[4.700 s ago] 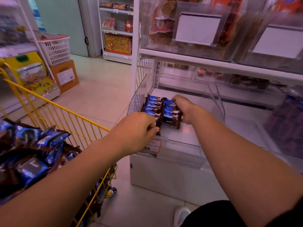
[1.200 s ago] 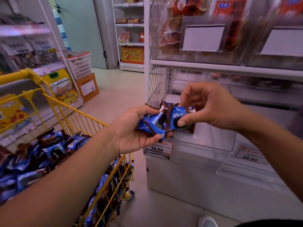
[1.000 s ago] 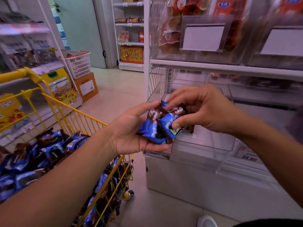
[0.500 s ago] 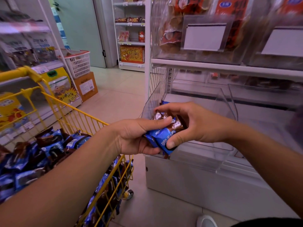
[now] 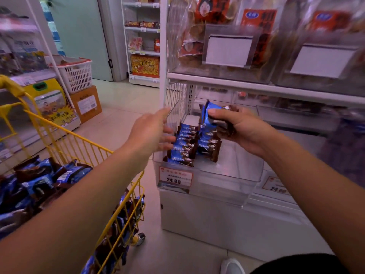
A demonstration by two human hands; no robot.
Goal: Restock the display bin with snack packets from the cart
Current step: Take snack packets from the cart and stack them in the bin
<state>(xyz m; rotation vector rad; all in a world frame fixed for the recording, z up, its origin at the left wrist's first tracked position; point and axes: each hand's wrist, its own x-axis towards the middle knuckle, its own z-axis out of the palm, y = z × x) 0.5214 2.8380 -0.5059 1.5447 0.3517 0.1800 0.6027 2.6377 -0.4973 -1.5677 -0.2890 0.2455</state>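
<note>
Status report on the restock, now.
Left hand open at bin wall. Right hand holds packets over display bin. Two rows inside. Nothing blocking.

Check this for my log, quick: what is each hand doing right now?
Left hand: open, fingers straight, at the packet rows in the bin.
Right hand: gripping a bundle of snack packets.

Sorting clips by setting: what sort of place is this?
Most likely a small grocery shop: a yellow cart full of snack packets, a price tag on a clear display bin, and stocked shelves behind.

Cart [image 5: 83, 139] cut off at left; upper bins [image 5: 324, 56] blurred.
</note>
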